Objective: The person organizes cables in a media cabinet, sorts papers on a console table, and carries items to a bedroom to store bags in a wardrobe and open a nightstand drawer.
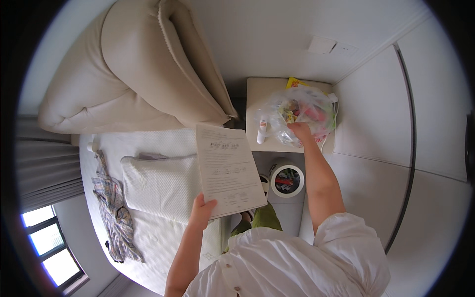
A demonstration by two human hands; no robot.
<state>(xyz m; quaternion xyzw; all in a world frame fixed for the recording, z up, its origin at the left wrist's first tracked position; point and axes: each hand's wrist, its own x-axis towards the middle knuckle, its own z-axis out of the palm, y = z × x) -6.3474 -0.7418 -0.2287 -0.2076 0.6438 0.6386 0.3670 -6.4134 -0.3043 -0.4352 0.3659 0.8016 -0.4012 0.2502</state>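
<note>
My left hand (203, 211) grips the lower left corner of a printed paper booklet (230, 170), its thumb on top of the page. The page bears text and small diagrams. My right hand (300, 130) is at the near edge of a clear plastic bag (276, 102) on the nightstand (256, 89); its fingers are partly hidden at the bag, so what they hold cannot be told. Colourful packets (291, 116) lie inside the bag. Left of the bag is a white handheld device (262, 130), and behind it a yellow packet (295, 82).
A round waste bin (272, 173) with litter stands below the nightstand. A bed with a white mattress (148, 237), a pillow (159, 182) and a plaid garment (115, 219) is at left, by a padded beige headboard (137, 74). A white cable (337, 111) runs beside the bag.
</note>
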